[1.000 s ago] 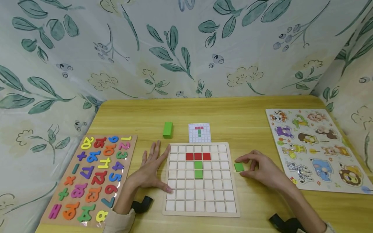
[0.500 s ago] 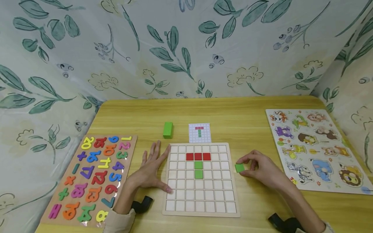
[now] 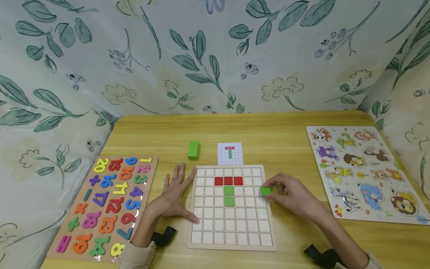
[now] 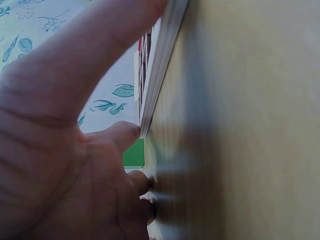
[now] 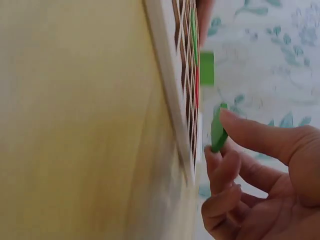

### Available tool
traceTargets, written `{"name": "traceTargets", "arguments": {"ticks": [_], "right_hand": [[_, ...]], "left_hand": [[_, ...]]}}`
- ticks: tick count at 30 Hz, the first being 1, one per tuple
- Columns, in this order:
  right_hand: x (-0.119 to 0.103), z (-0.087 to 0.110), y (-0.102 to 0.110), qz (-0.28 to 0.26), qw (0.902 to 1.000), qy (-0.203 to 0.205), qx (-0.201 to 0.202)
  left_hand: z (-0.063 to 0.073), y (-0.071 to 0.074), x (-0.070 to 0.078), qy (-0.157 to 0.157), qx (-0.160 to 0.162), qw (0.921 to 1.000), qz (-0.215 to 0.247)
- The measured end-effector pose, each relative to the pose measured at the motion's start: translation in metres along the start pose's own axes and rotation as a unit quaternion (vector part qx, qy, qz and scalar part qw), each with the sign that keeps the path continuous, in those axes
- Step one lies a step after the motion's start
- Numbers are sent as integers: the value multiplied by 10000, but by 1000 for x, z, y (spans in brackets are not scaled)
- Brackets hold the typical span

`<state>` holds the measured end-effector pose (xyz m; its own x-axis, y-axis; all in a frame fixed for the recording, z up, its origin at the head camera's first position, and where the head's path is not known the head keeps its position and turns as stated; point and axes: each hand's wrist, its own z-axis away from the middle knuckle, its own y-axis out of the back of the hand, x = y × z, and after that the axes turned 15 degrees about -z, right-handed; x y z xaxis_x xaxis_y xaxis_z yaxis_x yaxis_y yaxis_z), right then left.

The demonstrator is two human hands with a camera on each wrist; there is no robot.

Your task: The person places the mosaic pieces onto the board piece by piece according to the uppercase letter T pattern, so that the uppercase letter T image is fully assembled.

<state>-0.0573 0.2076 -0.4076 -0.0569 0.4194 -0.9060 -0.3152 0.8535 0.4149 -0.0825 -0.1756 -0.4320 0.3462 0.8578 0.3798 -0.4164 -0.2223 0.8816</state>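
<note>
My right hand [image 3: 295,194] pinches a small green square tile [image 3: 265,191] between thumb and fingers, over the right border of the wooden grid board [image 3: 231,247]. In the right wrist view the tile [image 5: 218,129] is tilted, gripped at its edges. Spread out at the board's left side, my left hand [image 3: 173,196] has its thumb on the frame and a fingertip at the upper left corner. On the board, three red tiles [image 3: 228,181] form a row, with two green tiles [image 3: 229,196] below the middle one. Behind the board lies a pattern card [image 3: 230,153] printed with a red and green T.
A green block [image 3: 193,150] stands behind the board, left of the card. To the left lies a number puzzle [image 3: 88,190]; an animal puzzle [image 3: 364,170] is at right. Black wrist-worn pieces [image 3: 164,236] sit by both wrists. A floral cloth [image 3: 215,56] hangs behind the table.
My right hand has moved left with the green tile, from the table beside the board to over its right edge. The left hand has stayed in place.
</note>
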Motion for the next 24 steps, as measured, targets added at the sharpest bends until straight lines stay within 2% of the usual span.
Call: {"name": "traceTargets", "arguments": {"ticks": [6, 11, 16, 24], "right_hand": [[-23, -2, -47, 16, 10000, 28, -48], [-35, -3, -75, 83, 9997, 152, -158], [-39, -6, -89, 255, 9994, 218, -86], [-39, -9, -96, 278, 9994, 169, -112]], "left_hand": [[0, -1, -1, 2, -11, 10000, -3], [0, -1, -1, 17, 0, 10000, -10], [-1, -2, -2, -16, 10, 10000, -29], [0, -1, -2, 4, 3, 10000, -5]]}}
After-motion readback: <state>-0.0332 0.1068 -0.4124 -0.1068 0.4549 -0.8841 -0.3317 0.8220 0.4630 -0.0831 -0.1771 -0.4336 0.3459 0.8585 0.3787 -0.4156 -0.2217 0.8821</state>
